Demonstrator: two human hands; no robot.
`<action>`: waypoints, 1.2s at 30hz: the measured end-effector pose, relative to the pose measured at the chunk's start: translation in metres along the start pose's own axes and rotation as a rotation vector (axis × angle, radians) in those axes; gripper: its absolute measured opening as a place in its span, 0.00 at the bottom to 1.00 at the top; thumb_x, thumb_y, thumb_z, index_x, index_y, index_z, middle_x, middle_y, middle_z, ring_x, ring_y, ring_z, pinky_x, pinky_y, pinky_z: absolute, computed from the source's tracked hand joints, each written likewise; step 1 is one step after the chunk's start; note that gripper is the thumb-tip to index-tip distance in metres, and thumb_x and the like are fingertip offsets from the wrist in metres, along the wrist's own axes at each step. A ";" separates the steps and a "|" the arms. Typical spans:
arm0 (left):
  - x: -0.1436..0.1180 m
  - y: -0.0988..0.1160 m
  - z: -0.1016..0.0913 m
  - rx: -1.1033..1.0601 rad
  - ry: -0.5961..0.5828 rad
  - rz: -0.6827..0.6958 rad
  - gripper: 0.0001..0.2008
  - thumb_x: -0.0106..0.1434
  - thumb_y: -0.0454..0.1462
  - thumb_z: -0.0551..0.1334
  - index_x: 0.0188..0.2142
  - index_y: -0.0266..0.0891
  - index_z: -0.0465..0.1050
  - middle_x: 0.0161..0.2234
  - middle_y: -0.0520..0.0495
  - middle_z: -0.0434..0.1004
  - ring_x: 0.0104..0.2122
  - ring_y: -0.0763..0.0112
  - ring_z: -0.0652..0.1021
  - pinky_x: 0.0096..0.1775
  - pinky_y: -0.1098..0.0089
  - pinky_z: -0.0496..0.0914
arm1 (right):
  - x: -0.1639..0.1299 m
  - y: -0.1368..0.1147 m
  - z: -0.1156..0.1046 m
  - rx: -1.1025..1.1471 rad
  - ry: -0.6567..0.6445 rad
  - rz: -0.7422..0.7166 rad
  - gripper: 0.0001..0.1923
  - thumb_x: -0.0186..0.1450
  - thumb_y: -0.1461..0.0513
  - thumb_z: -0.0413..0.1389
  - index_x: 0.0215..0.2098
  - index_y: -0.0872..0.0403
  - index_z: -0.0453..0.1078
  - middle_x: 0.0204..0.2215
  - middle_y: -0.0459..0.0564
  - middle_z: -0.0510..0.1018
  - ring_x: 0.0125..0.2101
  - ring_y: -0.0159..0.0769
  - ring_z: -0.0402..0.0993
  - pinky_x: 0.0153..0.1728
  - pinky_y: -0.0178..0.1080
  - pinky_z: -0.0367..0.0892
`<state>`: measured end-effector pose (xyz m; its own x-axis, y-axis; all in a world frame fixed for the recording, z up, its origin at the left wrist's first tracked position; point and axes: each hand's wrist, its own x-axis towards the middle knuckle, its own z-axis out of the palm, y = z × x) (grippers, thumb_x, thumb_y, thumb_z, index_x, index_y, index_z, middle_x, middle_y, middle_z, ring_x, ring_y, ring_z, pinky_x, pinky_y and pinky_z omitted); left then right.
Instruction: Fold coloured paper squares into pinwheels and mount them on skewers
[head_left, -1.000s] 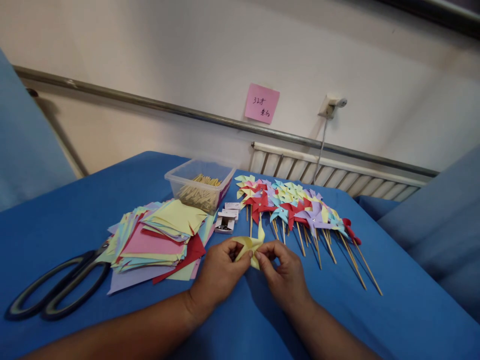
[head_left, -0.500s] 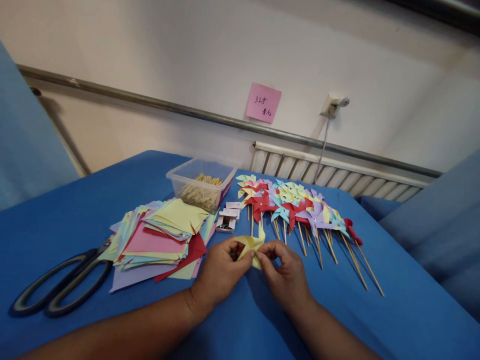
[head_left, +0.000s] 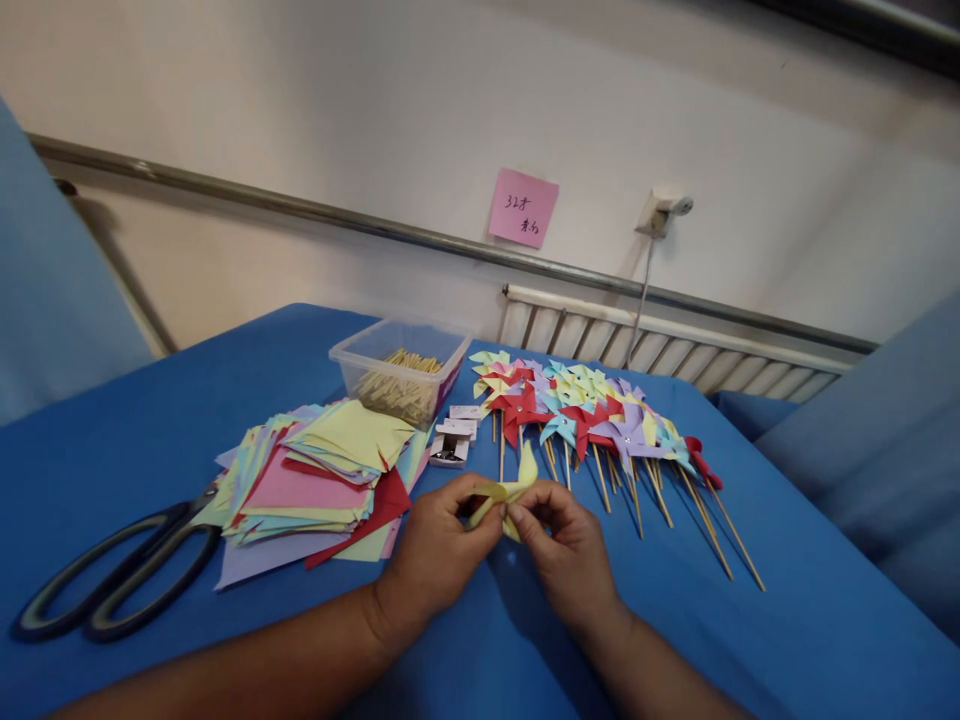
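Between my two hands is a yellow paper pinwheel [head_left: 527,468], its blades curled in toward the middle and one tip standing up. My left hand [head_left: 442,535] pinches it from the left, with thumb and fingers closed near its centre. From the right, my right hand [head_left: 566,545] grips the same paper with thumb and bent forefinger. The thumbs nearly meet at the folded centre, where the fingertips hide any pin. Just beyond my left hand, a small open white box [head_left: 450,443] holds dark little pieces.
Left lies a stack of cut coloured paper [head_left: 307,490], with large scissors [head_left: 142,570] beside it. A clear plastic tub [head_left: 345,352] of short sticks stands behind. Several finished pinwheels on sticks [head_left: 626,432] lie at the right on the blue cloth [head_left: 757,660].
The yellow paper has turned slightly in my fingers, and its left blade now looks flatter and more folded in. Both hands keep their pinch; the view has shifted a little.
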<state>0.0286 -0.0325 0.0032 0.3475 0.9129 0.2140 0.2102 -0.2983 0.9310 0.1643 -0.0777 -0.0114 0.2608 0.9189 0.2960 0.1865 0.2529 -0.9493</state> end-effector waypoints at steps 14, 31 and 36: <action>-0.001 0.000 0.001 -0.005 0.005 -0.055 0.05 0.54 0.37 0.60 0.29 0.39 0.73 0.23 0.53 0.71 0.25 0.72 0.71 0.29 0.73 0.65 | 0.001 0.000 0.005 0.347 -0.005 0.120 0.17 0.55 0.61 0.61 0.42 0.52 0.66 0.30 0.46 0.76 0.30 0.34 0.73 0.32 0.36 0.69; -0.005 0.001 0.001 -0.010 -0.002 -0.007 0.10 0.56 0.37 0.60 0.38 0.40 0.72 0.28 0.52 0.74 0.28 0.71 0.74 0.31 0.73 0.67 | 0.001 0.008 0.002 0.325 -0.026 0.151 0.10 0.57 0.59 0.61 0.37 0.54 0.71 0.29 0.46 0.76 0.30 0.33 0.70 0.35 0.38 0.66; -0.007 0.005 0.000 0.042 -0.050 0.007 0.06 0.56 0.37 0.60 0.33 0.40 0.73 0.27 0.51 0.76 0.29 0.70 0.75 0.32 0.72 0.67 | 0.002 0.012 0.000 0.349 -0.035 0.194 0.10 0.56 0.59 0.62 0.35 0.55 0.72 0.29 0.47 0.77 0.28 0.32 0.71 0.32 0.37 0.66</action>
<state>0.0269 -0.0398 0.0064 0.3939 0.8961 0.2045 0.2454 -0.3169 0.9161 0.1673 -0.0732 -0.0228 0.2261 0.9679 0.1094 -0.1973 0.1555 -0.9679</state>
